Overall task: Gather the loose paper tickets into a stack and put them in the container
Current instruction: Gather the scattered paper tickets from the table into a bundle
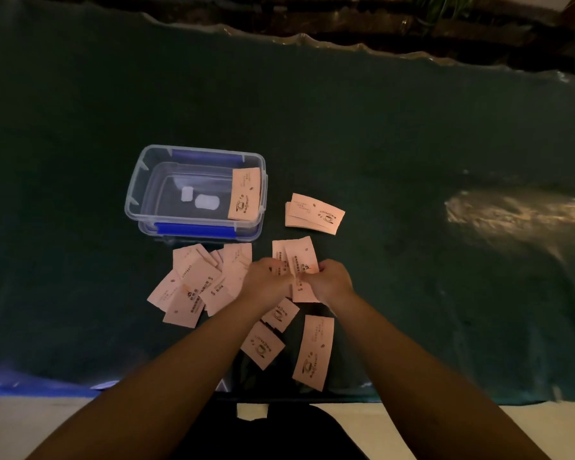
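Note:
Pale pink paper tickets lie scattered on a dark green cloth point(379, 144). A loose heap of tickets point(196, 283) sits left of my hands. My left hand point(266, 277) and my right hand point(332, 280) meet over a small bunch of tickets point(299, 257) and both pinch it. A short stack of tickets point(312, 214) rests to the right of a clear plastic container point(140, 190) with blue clips. One ticket point(246, 194) leans inside the container against its right wall. More single tickets point(314, 351) lie near the table's front edge.
The cloth's front edge point(412, 393) runs just below the nearest tickets, with a pale floor beyond. A small scrap of paper point(252, 411) lies below that edge. A shiny glare patch point(512, 210) marks the cloth at the right.

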Tool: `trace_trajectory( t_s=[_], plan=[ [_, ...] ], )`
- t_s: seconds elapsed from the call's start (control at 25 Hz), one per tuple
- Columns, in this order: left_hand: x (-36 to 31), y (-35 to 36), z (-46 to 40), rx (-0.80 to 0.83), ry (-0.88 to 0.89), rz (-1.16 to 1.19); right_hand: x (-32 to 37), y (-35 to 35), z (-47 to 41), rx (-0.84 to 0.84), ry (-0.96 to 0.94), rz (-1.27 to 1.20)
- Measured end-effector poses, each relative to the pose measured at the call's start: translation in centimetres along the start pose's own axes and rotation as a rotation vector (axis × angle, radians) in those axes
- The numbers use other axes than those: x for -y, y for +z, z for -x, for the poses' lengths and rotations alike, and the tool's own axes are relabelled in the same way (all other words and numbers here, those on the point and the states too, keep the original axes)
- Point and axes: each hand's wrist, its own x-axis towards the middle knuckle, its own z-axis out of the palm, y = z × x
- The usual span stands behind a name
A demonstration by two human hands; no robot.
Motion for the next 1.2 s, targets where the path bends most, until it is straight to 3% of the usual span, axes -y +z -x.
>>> trace_trajectory(
  t_s=[0.2, 0.44, 0.72, 0.8, 0.88, 1.0, 1.2],
  plan=[
    [-0.9, -0.4, -1.1, 0.031, -0.107, 0.088, 1.7, 0.6, -0.3, -0.003, -0.008, -0.014],
    [-2.7, 0.3, -2.4, 0.038, -0.271, 0.021, 2.6, 1.1, -0.5, -0.006, 0.034, -0.052],
    [-3.5, 1.3, -2.2, 0.106, -0.246, -0.021, 1.2, 0.4, -0.3, 0.019, 0.053, -0.189],
    [-3.3, 1.8, -1.1, 0.095, -0.128, -0.036, 0.9, -0.1, -0.1, 0.021, 0.054, -0.236],
    [-1.5, 2.3, 0.6, 0.042, 0.111, -0.023, 0.4, -0.9, 0.1, 0.016, 0.06, -0.298],
    [1.0, 3.3, 3.5, -0.03, 0.35, -0.293, -0.5, -2.0, 0.4, -0.001, 0.088, -0.379],
    [3.7, 8.3, 5.6, 0.106, 0.301, -0.708, -1.5, -3.1, 0.6, 0.005, 0.087, -0.417]
  ],
)
